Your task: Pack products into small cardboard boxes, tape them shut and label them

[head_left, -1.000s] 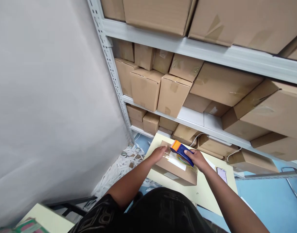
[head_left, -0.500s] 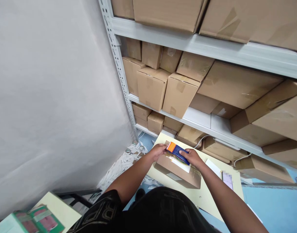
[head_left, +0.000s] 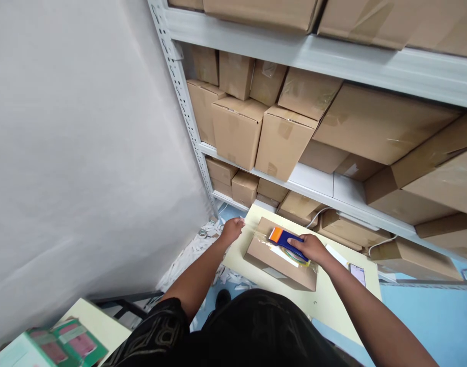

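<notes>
My right hand (head_left: 309,248) grips a blue and orange tape dispenser (head_left: 287,241) over the top of a cardboard box (head_left: 271,262). A roll of tape shows at the dispenser's lower edge. Clear tape and a white paper lie on the box top. My left hand (head_left: 232,231) is off to the left of the box, near the table's corner. Its fingers are pinched together, with something small and pale at the tips that I cannot make out.
The box stands on a cream table (head_left: 332,295), with a phone (head_left: 357,274) at its right. Behind it a metal shelf (head_left: 313,189) holds several cartons. Paper scraps (head_left: 191,262) cover the floor at left. A green box (head_left: 80,342) sits lower left.
My left hand has come away from the dispenser's orange end and moved left, off the box. My right hand, still holding the tape dispenser, has shifted slightly right.
</notes>
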Demonstrator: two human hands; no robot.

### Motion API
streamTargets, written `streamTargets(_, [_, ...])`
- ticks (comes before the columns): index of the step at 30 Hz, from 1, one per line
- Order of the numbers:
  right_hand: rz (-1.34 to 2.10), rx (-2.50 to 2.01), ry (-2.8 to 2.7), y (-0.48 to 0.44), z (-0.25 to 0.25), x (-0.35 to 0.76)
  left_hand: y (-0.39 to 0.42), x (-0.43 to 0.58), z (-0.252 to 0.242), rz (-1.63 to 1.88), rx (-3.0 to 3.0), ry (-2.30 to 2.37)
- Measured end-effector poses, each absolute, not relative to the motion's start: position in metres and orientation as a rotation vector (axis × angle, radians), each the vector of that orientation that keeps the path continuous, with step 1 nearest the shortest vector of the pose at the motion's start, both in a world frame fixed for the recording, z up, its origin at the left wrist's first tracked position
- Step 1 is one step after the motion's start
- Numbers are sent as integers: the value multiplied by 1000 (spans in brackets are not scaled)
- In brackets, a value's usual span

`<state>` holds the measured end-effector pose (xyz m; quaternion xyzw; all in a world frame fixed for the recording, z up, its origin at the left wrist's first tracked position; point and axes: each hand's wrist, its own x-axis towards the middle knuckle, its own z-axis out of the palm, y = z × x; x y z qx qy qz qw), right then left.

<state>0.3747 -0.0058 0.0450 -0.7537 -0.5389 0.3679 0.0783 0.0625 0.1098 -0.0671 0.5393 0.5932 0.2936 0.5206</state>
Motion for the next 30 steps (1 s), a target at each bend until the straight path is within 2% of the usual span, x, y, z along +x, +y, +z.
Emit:
streamTargets(9, [1000, -2374, -1695, 1, 47, 362, 84, 94, -108, 393, 1598, 1587])
streamTargets(17, [989, -2385, -1697, 3, 49, 361, 114, 113, -72, 486, 1831, 1412])
streamTargets(21, [1042, -2365, -1674, 5, 48, 363, 110, 134, -68, 353, 1910, 1256])
streamTargets(30, [1110, -2261, -1687, -9, 50, 383, 109, 133, -68, 182, 2008, 1348])
